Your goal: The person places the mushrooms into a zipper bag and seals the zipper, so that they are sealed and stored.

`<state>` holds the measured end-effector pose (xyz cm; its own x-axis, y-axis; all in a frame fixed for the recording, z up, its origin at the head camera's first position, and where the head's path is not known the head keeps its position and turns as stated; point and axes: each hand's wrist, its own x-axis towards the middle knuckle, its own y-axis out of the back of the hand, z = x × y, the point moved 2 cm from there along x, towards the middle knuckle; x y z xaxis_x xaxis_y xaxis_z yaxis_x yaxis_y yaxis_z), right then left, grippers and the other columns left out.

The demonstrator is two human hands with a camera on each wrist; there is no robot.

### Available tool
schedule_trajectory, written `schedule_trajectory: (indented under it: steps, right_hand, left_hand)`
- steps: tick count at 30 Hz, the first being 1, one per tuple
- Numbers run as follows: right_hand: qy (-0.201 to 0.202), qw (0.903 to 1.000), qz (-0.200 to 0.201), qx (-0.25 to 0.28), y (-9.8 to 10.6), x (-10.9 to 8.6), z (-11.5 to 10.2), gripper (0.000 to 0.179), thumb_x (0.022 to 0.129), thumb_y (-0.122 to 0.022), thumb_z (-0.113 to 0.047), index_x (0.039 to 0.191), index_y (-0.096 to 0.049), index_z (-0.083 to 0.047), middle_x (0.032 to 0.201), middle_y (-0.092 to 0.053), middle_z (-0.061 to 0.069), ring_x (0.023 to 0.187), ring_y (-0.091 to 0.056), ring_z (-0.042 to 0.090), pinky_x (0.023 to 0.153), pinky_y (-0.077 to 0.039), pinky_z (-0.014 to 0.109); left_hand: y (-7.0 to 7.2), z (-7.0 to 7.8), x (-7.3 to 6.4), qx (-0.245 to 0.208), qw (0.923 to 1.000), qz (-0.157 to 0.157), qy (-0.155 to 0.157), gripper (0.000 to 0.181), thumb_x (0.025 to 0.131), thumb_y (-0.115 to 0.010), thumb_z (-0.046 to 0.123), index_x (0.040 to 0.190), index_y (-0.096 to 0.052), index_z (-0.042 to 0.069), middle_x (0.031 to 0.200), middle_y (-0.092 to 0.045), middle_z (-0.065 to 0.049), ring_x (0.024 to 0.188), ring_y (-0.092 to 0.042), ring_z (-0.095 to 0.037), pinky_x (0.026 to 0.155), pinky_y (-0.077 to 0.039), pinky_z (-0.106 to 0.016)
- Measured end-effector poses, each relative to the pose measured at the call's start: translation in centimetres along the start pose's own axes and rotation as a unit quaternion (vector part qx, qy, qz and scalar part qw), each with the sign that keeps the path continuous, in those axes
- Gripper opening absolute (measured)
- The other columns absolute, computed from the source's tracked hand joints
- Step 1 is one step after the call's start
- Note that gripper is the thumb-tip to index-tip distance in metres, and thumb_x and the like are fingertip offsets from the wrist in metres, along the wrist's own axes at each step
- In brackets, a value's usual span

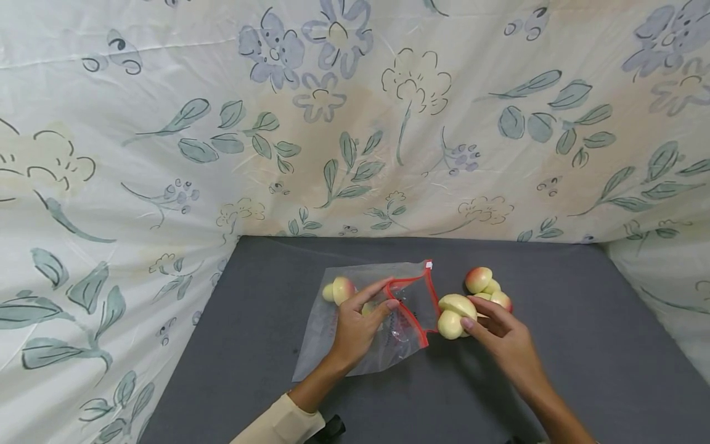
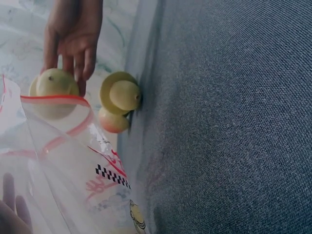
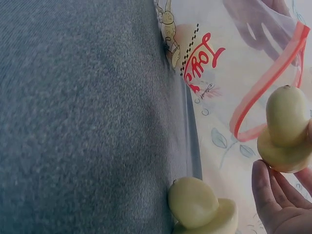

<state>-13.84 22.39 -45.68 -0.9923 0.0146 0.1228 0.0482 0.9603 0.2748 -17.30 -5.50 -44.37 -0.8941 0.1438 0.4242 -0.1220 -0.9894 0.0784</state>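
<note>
Currently, right fingers (image 1: pixel 492 308) pinch a pale mushroom-shaped piece (image 1: pixel 452 325) just beside the red-edged mouth of a clear bag (image 1: pixel 383 348). Left fingers (image 1: pixel 373 290) hold the bag, mouth parted toward the right. Inside, left of those fingers: a red-tinged piece (image 1: pixel 342 290). Loose pieces (image 1: pixel 477 280) just beyond right fingers, on dark counter (image 1: pixel 249 320). Farther out, floral cloth (image 1: pixel 194 129).

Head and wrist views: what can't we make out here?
- Pale patch: head view, left hand covers most; identity unclear.
- Small lettering on zip bag: right wrist view, too small to read.
- Right hand: right wrist view, cut off by right edge.
</note>
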Motion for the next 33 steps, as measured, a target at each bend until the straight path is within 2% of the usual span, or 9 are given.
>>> schedule_trajectory:
  steps: [6, 14, 23, 27, 33]
  right_hand:
    - [-0.002, 1.0000, -0.001, 0.002, -0.5, 0.3, 0.0, 0.048, 0.102, -0.075, -0.019, 0.147, -0.062, -0.012, 0.128, -0.070, -0.014, 0.110, -0.071, 0.003, 0.087, -0.057, 0.018]
    - [0.000, 0.9999, 0.004, 0.015, -1.2, 0.5, 0.0, 0.049, 0.101, -0.075, -0.016, 0.147, -0.062, -0.006, 0.122, -0.071, -0.018, 0.108, -0.071, 0.001, 0.087, -0.058, 0.018]
    - [-0.004, 0.9997, -0.004, 0.022, -1.8, 0.6, -0.1, 0.050, 0.101, -0.075, -0.018, 0.148, -0.062, -0.006, 0.123, -0.071, -0.017, 0.108, -0.070, 0.001, 0.086, -0.059, 0.020]
    - [-0.005, 0.9997, -0.008, 0.021, -2.0, 0.8, -0.1, 0.049, 0.101, -0.075, -0.019, 0.147, -0.063, -0.008, 0.125, -0.071, -0.015, 0.108, -0.070, 0.001, 0.087, -0.059, 0.020]
    - [-0.004, 0.9998, -0.008, 0.018, -2.3, 0.8, -0.5, 0.047, 0.101, -0.076, -0.020, 0.145, -0.064, -0.008, 0.124, -0.071, -0.015, 0.108, -0.069, 0.001, 0.085, -0.059, 0.020]
  left_hand:
    - [0.0, -0.1, 0.0, -0.003, 1.0000, -0.003, 0.000, 0.050, 0.096, -0.079, 0.010, 0.143, -0.065, 0.002, 0.131, -0.074, -0.005, 0.125, -0.067, -0.020, 0.100, -0.059, -0.044]
    - [0.0, -0.1, -0.1, 0.000, 1.0000, -0.001, 0.005, 0.050, 0.096, -0.079, 0.011, 0.143, -0.065, 0.003, 0.132, -0.074, -0.004, 0.128, -0.065, -0.020, 0.103, -0.057, -0.048]
    - [-0.1, -0.3, -0.1, 0.001, 1.0000, -0.004, 0.001, 0.050, 0.096, -0.079, 0.010, 0.143, -0.066, 0.006, 0.134, -0.073, -0.003, 0.130, -0.064, -0.021, 0.102, -0.057, -0.038]
    - [-0.1, -0.2, -0.1, 0.001, 1.0000, -0.002, 0.000, 0.049, 0.096, -0.080, 0.010, 0.143, -0.067, 0.007, 0.133, -0.073, -0.003, 0.128, -0.065, -0.020, 0.100, -0.058, -0.038]
    - [-0.1, -0.2, -0.1, -0.001, 1.0000, -0.003, -0.002, 0.050, 0.096, -0.079, 0.009, 0.143, -0.065, 0.004, 0.133, -0.073, -0.004, 0.127, -0.066, -0.021, 0.099, -0.059, -0.037]
